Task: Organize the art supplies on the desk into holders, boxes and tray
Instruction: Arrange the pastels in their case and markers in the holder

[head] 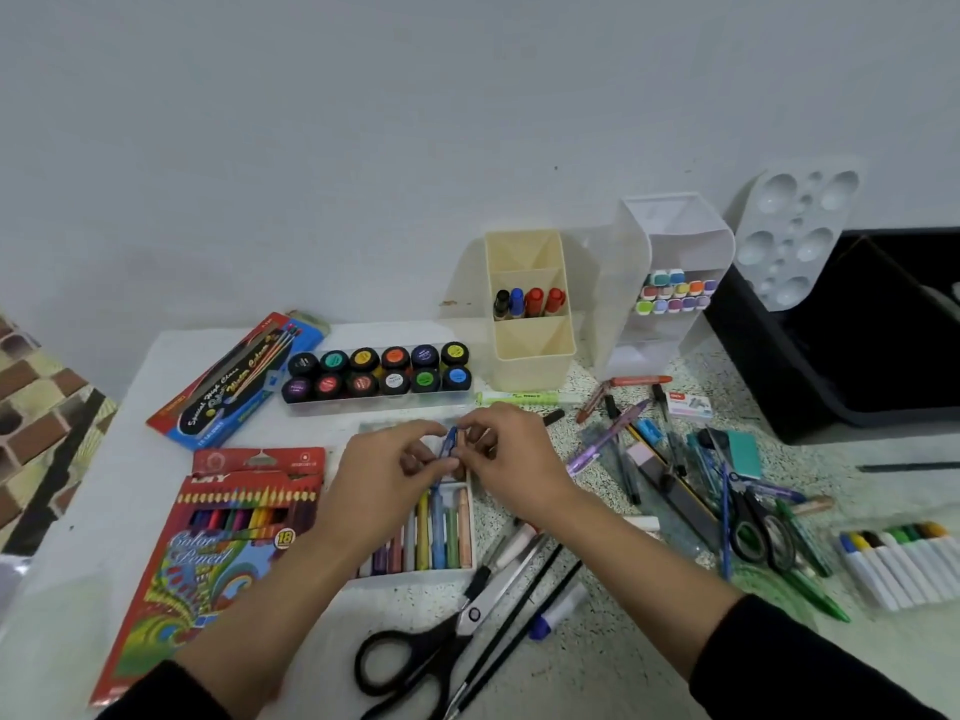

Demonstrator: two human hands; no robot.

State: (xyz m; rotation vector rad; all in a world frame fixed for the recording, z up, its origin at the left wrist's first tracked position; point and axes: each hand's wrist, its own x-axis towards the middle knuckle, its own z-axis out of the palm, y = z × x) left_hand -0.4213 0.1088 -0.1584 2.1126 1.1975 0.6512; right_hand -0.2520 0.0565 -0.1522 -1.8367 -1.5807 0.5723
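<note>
The left hand and right hand both pinch a blue crayon over the crayon box. The pencil box reads "Color Pencil 18". Speckled table, white wall.

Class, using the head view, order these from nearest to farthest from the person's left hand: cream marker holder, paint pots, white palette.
1. Paint pots, just behind the left hand.
2. Cream marker holder, back centre.
3. White palette, far right.
</note>
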